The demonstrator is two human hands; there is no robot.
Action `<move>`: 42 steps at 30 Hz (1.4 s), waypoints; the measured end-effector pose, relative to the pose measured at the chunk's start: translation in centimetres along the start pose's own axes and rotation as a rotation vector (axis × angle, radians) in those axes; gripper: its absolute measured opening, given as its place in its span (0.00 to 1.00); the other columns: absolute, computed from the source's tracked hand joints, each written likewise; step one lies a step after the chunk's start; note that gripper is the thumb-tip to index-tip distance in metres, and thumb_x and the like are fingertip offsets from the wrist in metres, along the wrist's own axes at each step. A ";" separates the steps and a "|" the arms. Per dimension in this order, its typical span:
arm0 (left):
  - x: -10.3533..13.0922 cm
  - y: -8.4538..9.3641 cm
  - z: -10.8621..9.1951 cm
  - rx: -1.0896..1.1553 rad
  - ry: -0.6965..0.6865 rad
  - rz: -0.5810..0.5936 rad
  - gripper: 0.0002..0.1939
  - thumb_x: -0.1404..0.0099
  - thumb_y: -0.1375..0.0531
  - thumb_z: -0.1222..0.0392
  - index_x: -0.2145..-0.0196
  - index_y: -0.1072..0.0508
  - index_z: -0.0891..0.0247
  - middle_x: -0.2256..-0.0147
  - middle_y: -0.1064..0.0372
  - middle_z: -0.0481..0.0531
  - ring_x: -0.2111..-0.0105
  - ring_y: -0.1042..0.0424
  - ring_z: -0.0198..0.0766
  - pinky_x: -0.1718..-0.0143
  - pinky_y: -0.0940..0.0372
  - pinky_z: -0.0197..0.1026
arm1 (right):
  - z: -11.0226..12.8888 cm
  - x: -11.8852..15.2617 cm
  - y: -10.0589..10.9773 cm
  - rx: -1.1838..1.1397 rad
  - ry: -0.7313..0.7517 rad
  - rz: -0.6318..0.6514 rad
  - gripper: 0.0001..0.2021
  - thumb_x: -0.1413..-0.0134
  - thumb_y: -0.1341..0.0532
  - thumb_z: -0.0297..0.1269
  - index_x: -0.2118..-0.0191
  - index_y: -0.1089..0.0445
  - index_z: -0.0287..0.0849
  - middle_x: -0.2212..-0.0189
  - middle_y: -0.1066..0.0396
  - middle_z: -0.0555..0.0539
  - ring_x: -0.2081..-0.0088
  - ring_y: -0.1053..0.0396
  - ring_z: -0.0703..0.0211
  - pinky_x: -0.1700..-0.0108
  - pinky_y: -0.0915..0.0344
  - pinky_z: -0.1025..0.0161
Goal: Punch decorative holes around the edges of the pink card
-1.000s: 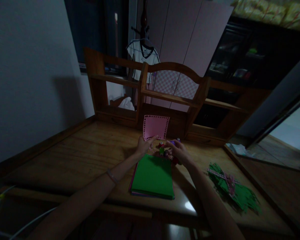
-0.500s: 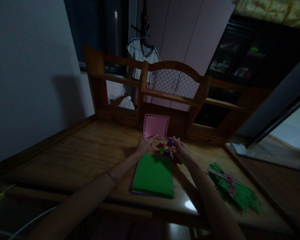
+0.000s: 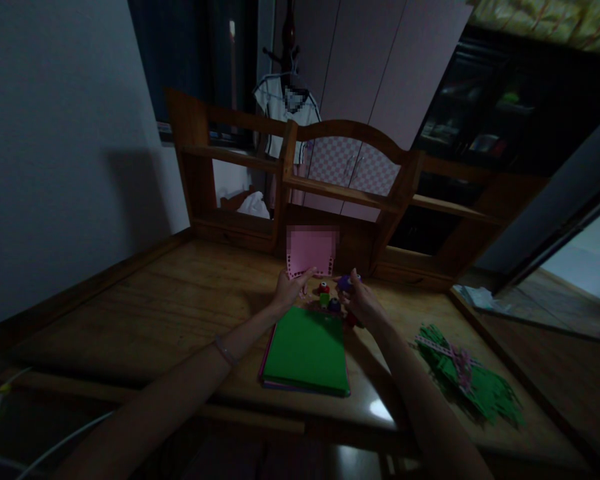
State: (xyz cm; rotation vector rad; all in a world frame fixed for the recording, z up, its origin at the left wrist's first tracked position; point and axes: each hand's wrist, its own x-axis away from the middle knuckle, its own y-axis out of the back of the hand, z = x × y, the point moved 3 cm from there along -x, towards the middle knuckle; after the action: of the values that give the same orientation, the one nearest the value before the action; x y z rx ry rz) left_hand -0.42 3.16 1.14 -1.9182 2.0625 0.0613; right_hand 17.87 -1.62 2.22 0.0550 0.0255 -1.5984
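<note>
My left hand (image 3: 290, 291) is closed on the lower edge of a pink sheet (image 3: 310, 257) with a border of small dark heart shapes, held upright. The sheet's upper part is blurred. My right hand (image 3: 364, 303) pinches a small purple toy-like piece with a white eye (image 3: 346, 283), just right of the sheet. Between the hands, on the table, are a red piece with an eye (image 3: 324, 287), a green piece (image 3: 325, 300) and a dark purple piece (image 3: 335, 305). Another red piece (image 3: 351, 320) is partly hidden under my right hand. Nearer me lies a stack of coloured sheets (image 3: 307, 350), green on top.
A bundle of green strips (image 3: 485, 393) tied with a pink ribbon (image 3: 463, 368) lies on the right of the wooden table (image 3: 145, 320). Behind stands a wooden shelf unit (image 3: 340, 192). A white cable (image 3: 67, 443) hangs at the lower left.
My right hand has shifted slightly and the purple piece in it has turned, showing more of it. The pink sheet has moved slightly left. My left hand stays in place.
</note>
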 end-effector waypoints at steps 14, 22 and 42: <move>0.0 0.2 -0.5 -0.023 0.000 -0.003 0.16 0.49 0.35 0.49 0.79 0.29 0.67 0.89 0.41 0.44 0.89 0.42 0.30 0.85 0.44 0.33 | 0.3 0.3 -0.5 -0.157 -0.056 0.079 0.35 0.57 0.54 0.73 0.75 0.35 0.41 0.86 0.53 0.57 0.86 0.59 0.70 0.85 0.58 0.70; 0.0 0.2 -0.3 -0.034 0.010 -0.015 0.17 0.49 0.35 0.48 0.80 0.29 0.66 0.88 0.41 0.45 0.88 0.41 0.30 0.85 0.43 0.33 | 1.1 1.2 -0.5 0.053 0.030 0.021 0.22 0.56 0.38 0.59 0.70 0.32 0.41 0.86 0.50 0.58 0.86 0.55 0.71 0.84 0.58 0.69; 0.1 0.0 -0.6 -0.008 -0.004 0.002 0.17 0.49 0.35 0.49 0.80 0.29 0.67 0.88 0.41 0.45 0.87 0.42 0.29 0.84 0.46 0.33 | 2.5 2.2 -1.0 0.136 0.104 -0.006 0.21 0.56 0.35 0.50 0.58 0.28 0.44 0.71 0.29 0.49 0.75 0.35 0.63 0.77 0.44 0.69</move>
State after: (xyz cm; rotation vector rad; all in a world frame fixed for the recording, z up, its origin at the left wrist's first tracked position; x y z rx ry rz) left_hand -0.58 2.91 1.63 -1.9194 2.0647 0.0737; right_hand 16.78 -3.92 4.63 0.2434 -0.0020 -1.6006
